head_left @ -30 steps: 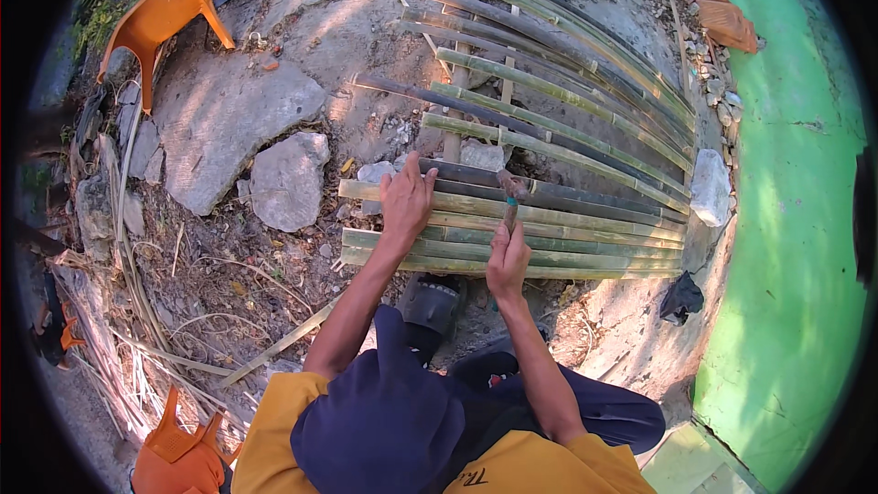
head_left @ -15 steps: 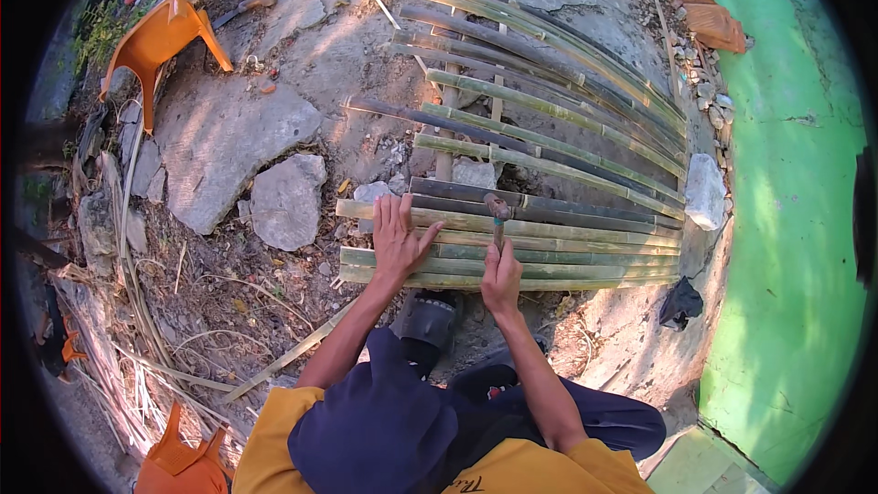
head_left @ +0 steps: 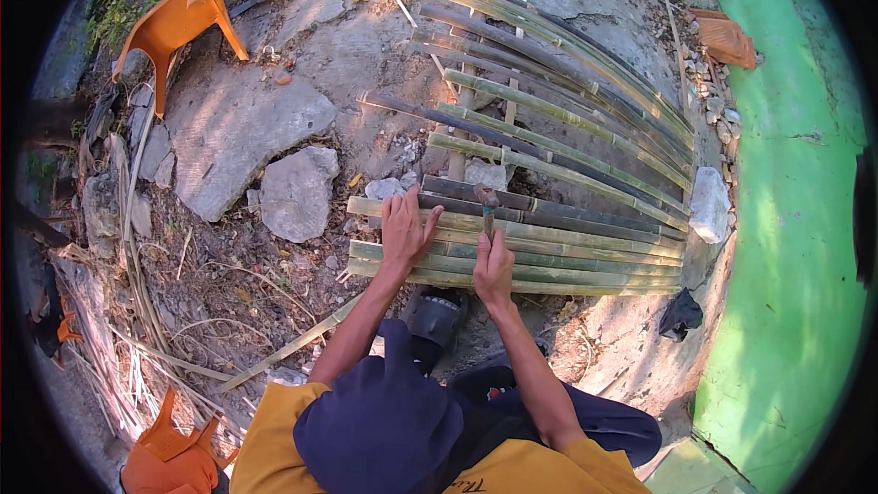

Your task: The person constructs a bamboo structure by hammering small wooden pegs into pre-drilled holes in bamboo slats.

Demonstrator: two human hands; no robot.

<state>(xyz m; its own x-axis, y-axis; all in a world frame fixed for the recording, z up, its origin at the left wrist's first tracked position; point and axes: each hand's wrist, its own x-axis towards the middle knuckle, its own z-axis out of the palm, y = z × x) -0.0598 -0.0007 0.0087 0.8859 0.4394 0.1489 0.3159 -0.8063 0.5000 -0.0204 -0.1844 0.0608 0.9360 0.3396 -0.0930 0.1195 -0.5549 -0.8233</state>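
Hammer [head_left: 487,197] nudged leftward — right hand [head_left: 494,270] gripping | left hand [head_left: 405,236] splayed on slats [head_left: 585,237]

Dirt [head_left: 274,265], broken slabs [head_left: 247,133] and green weeds [head_left: 114,23] mark an outdoor yard.

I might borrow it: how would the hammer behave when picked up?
The hammer would probably feel top-heavy, its bulky head sitting on a slim handle. It's likely stiff, its visible handle looking straight.
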